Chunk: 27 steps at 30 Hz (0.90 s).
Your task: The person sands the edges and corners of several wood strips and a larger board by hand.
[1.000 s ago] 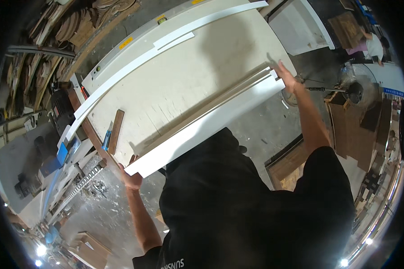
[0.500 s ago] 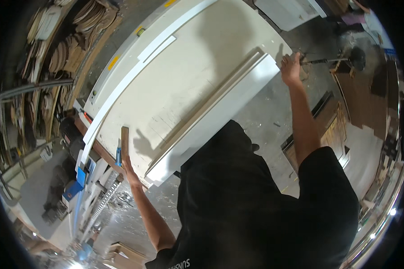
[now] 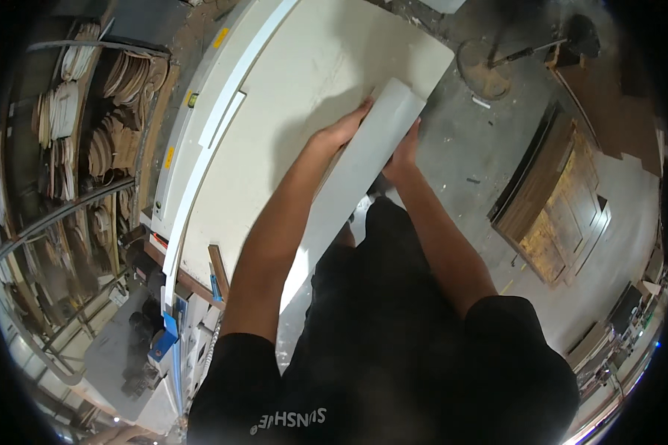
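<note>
Head view: both hands, left hand [image 3: 339,133] and right hand [image 3: 402,157], are closing their grip on the long white panel [image 3: 356,174], lifting it above the table [image 3: 297,81] beyond.

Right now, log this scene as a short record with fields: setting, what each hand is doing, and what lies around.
setting: workshop, large pale worktable, concrete floor
left hand: grips the left edge of a long white panel
right hand: grips the panel's right edge
panel: held over the table's near edge, far end toward the table
on table: long white strip
left side: racks of curved wooden pieces
right side: wooden door panel on the floor
</note>
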### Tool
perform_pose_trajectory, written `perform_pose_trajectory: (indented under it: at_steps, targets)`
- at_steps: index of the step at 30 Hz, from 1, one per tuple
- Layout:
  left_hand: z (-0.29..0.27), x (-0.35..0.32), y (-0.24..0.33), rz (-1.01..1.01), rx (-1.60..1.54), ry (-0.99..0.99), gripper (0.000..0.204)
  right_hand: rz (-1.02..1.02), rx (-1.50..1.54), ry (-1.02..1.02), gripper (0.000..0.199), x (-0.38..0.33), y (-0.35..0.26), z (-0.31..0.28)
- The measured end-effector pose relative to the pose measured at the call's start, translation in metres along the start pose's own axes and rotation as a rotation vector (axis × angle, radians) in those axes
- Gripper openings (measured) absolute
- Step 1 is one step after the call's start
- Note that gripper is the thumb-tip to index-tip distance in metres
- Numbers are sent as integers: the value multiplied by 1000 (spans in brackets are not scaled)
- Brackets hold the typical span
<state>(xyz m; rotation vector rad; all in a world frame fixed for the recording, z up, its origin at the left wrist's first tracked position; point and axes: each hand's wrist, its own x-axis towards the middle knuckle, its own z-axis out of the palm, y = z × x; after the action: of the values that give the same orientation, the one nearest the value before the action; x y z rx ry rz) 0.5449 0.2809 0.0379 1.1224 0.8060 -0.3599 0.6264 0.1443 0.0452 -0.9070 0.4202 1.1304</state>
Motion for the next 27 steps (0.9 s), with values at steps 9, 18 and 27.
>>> perform_pose_trajectory:
  at_steps: [9,18,27]
  targets:
    - [-15,-14,-25,-8,-87,25,94,97,50,38,83,-11,18,-13]
    - [-13,-36,-48,14,-94,-27,97,25,8,-4,83,-27,62,-28]
    - [-58,-216,-294,-26,198,100,83,390,88,-46,67,-183,253,-55]
